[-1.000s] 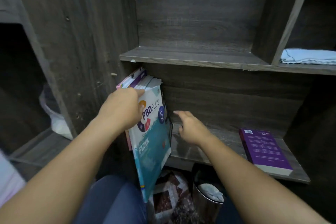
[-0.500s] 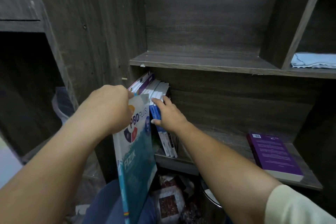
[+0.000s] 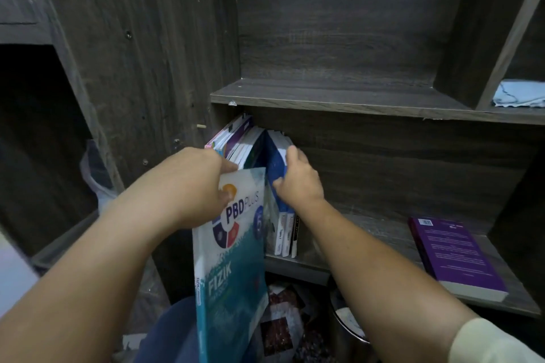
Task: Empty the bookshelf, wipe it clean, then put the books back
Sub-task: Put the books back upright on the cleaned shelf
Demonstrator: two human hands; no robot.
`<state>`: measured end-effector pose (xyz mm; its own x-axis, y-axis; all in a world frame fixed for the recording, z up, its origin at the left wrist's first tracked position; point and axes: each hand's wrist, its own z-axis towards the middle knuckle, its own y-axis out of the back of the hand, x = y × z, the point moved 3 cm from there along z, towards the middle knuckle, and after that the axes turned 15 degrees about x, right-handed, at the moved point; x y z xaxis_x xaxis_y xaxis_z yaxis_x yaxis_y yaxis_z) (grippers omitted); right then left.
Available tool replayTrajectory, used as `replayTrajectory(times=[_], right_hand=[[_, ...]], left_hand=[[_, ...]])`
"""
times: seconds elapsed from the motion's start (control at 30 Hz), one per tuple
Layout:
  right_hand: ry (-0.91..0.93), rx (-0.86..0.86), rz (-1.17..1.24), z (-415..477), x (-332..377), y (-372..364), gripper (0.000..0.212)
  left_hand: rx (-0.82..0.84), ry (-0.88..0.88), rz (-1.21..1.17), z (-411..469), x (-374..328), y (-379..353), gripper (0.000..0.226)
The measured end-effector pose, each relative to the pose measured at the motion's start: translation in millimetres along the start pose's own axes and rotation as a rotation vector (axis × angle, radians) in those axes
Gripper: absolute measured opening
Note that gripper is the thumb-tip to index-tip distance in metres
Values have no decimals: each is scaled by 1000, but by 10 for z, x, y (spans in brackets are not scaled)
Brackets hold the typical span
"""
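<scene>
upright books (image 3: 283, 215) crowd shelf's left, bare board (image 3: 354, 230) before purple book (image 3: 454, 259)

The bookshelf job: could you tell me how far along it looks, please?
Done: the upper shelf is bare. In hand: the left hand holds the teal FIZIK workbook off the shelf; the right hand grips a blue book in the upright row. Left: that row, the flat purple book, wiping (the blue cloth lies aside), then restocking.

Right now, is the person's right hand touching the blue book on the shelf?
Touching. The head view shows the right hand gripping the blue book: fingers curl over its top edge, thumb presses its cover.
</scene>
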<state>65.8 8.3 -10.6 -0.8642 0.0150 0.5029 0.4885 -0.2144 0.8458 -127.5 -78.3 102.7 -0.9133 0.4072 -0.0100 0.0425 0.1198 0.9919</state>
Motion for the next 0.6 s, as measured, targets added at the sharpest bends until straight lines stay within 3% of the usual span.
replayTrajectory(times=[0.17, 0.3, 0.43, 0.6], right_hand=[[-12, -35, 34, -95, -142, 89, 36], [-18, -21, 29, -111, -219, 103, 37], [-24, -4, 39, -104, -243, 94, 37], [-20, 8, 47, -93, -242, 84, 38]], left_hand=[[91, -57, -40, 157, -116, -56, 47], [-71, 37, -60, 392, -140, -73, 36], [-283, 152, 23, 672, -222, -186, 40], [-324, 160, -28, 1147, -223, -674, 56]])
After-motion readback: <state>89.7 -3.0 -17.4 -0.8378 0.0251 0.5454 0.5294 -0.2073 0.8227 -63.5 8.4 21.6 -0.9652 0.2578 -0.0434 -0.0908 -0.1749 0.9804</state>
